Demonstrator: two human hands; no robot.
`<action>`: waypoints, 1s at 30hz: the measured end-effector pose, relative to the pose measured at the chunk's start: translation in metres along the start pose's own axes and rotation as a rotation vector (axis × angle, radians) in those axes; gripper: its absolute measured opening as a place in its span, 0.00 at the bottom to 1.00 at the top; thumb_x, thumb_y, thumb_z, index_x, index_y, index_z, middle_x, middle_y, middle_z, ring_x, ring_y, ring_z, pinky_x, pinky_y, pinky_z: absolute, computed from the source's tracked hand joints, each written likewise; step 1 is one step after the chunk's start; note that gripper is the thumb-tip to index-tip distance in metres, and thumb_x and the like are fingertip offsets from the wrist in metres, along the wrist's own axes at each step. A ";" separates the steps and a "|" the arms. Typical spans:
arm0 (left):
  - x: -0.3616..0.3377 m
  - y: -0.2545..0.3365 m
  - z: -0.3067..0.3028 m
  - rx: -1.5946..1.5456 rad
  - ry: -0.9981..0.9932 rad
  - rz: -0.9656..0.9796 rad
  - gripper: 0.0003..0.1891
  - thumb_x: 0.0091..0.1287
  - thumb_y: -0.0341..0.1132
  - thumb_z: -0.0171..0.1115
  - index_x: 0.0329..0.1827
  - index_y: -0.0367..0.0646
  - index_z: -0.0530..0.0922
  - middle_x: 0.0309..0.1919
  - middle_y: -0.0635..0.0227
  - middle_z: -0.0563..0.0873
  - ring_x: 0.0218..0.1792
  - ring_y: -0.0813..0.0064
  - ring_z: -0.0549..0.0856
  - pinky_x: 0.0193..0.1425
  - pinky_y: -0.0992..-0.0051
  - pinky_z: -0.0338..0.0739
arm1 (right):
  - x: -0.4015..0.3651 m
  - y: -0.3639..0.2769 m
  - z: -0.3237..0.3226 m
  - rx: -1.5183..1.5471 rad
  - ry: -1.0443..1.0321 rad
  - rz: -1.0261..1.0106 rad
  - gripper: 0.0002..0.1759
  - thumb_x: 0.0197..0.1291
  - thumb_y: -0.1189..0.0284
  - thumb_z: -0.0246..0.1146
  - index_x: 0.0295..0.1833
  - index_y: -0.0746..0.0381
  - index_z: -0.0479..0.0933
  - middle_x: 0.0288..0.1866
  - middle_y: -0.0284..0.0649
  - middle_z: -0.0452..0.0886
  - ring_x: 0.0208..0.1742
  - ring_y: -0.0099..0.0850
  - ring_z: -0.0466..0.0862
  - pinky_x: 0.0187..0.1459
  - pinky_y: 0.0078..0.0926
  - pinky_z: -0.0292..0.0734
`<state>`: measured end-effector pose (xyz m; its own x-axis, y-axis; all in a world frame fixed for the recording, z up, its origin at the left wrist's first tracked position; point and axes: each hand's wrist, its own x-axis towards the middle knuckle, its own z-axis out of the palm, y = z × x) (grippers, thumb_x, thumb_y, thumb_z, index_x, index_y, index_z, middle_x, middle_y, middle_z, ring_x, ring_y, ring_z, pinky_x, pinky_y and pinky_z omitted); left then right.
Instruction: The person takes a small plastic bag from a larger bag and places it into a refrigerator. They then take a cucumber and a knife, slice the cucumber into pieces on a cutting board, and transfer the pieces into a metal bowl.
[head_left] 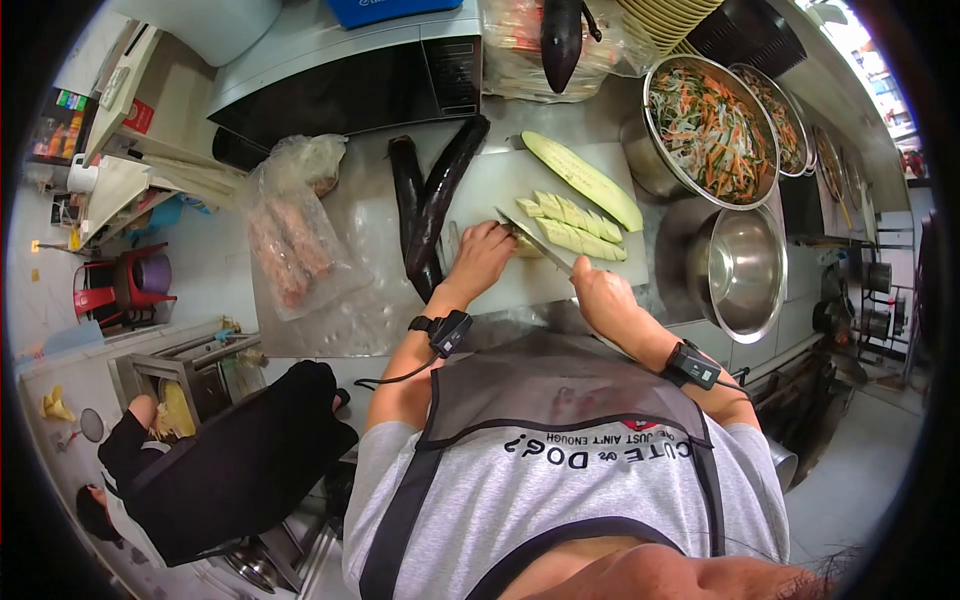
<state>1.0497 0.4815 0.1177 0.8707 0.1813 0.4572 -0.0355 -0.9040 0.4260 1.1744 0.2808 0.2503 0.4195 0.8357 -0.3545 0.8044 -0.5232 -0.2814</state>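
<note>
My right hand (605, 300) is wrapped round the handle of a kitchen knife (545, 243), its blade angled up and left over the white cutting board (520, 290). Fingers bent, my left hand (484, 255) presses on a piece of eggplant (527, 247) beside the blade, mostly hidden by the hand and knife. Just beyond the knife lie cut pale eggplant pieces (580, 222) in rows. A long eggplant half (582, 180), pale side up, rests behind them. Two whole dark eggplants (408, 195) (440, 190) lie left of my left hand.
A bagged lump of pinkish meat (290, 245) lies at left, before a microwave (340, 90). At right stand a steel bowl (745, 270) and a pot of shredded vegetables (710, 130). Another eggplant (562, 50) sits on plastic bags. A co-worker (220, 460) bends at lower left.
</note>
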 end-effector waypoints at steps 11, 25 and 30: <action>0.001 0.006 -0.006 -0.005 0.034 -0.022 0.12 0.54 0.32 0.68 0.42 0.47 0.79 0.49 0.70 0.81 0.56 0.64 0.76 0.57 0.63 0.68 | 0.032 0.024 0.035 0.139 0.084 0.044 0.15 0.69 0.66 0.57 0.41 0.69 0.65 0.24 0.58 0.80 0.30 0.60 0.82 0.33 0.55 0.76; -0.010 0.006 -0.006 -0.043 0.078 -0.160 0.12 0.54 0.29 0.68 0.41 0.41 0.79 0.45 0.63 0.80 0.53 0.58 0.77 0.59 0.61 0.72 | 0.011 -0.010 -0.004 0.067 -0.009 -0.035 0.14 0.70 0.67 0.56 0.40 0.68 0.66 0.25 0.57 0.80 0.30 0.59 0.82 0.33 0.55 0.75; -0.012 0.003 0.002 -0.081 0.071 -0.153 0.11 0.55 0.27 0.67 0.41 0.40 0.79 0.45 0.62 0.81 0.52 0.57 0.77 0.58 0.62 0.73 | 0.023 0.003 0.036 0.048 -0.054 -0.004 0.12 0.67 0.70 0.58 0.44 0.67 0.65 0.27 0.58 0.82 0.33 0.58 0.84 0.35 0.54 0.77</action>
<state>1.0399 0.4759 0.1119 0.8324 0.3432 0.4350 0.0523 -0.8302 0.5549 1.1707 0.2924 0.2090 0.3921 0.8280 -0.4009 0.7841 -0.5287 -0.3250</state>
